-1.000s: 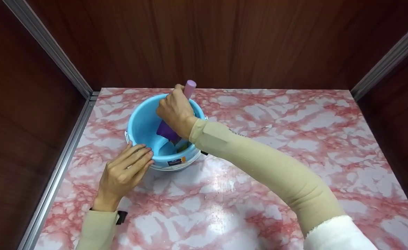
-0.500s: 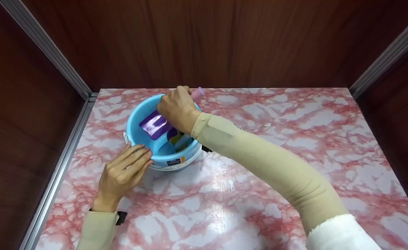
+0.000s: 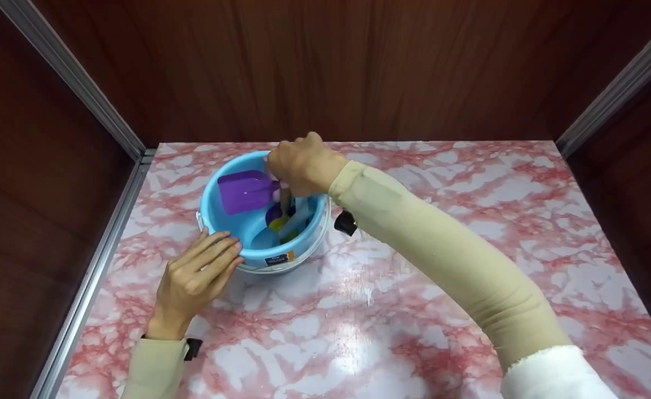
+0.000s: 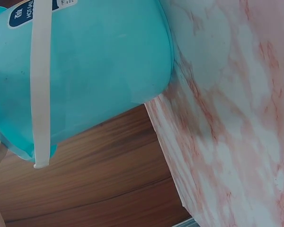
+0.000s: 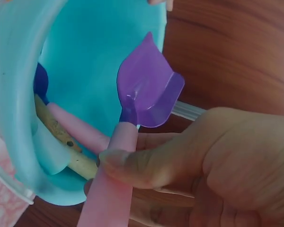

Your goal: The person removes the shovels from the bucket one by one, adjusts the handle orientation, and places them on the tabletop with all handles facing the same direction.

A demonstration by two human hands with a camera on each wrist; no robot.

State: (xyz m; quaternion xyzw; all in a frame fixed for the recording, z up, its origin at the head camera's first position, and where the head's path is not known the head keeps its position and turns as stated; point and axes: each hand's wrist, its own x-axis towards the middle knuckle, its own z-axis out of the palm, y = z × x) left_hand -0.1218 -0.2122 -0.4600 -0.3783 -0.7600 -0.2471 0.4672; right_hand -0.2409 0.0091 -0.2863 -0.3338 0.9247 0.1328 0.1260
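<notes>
Purple shovel (image 5: 144,80): blade turned toward the far left in the head view, across the mouth of the bucket; whether the blade sits below the rim cannot be told. Its pink handle (image 5: 116,165) is clamped by the right hand (image 3: 306,164), thumb laid across the grip just below the neck, fingers behind. Bucket (image 4: 104,66): light blue, standing upright on the tabletop, white bail (image 4: 40,85) hanging down against the outer wall, printed label (image 3: 279,259) on the near side. The left hand (image 3: 197,277) rests on the near-left rim, fingers fairly straight and close together. Contents noted within the bucket: a second pink handle (image 5: 80,125), a dark blue tool head (image 5: 40,82), a brownish stick (image 5: 57,125) and a light blue piece (image 5: 49,151); the remainder is partly hidden. Both forearms wear beige sleeves (image 3: 442,249), with a black wrist fitting (image 3: 345,223) by the right wrist. Tabletop (image 3: 403,332): red-and-white marbled, glossy. Dark wood-grain panels (image 3: 359,72) enclose it, with metal rails (image 3: 81,299) at the corners.
</notes>
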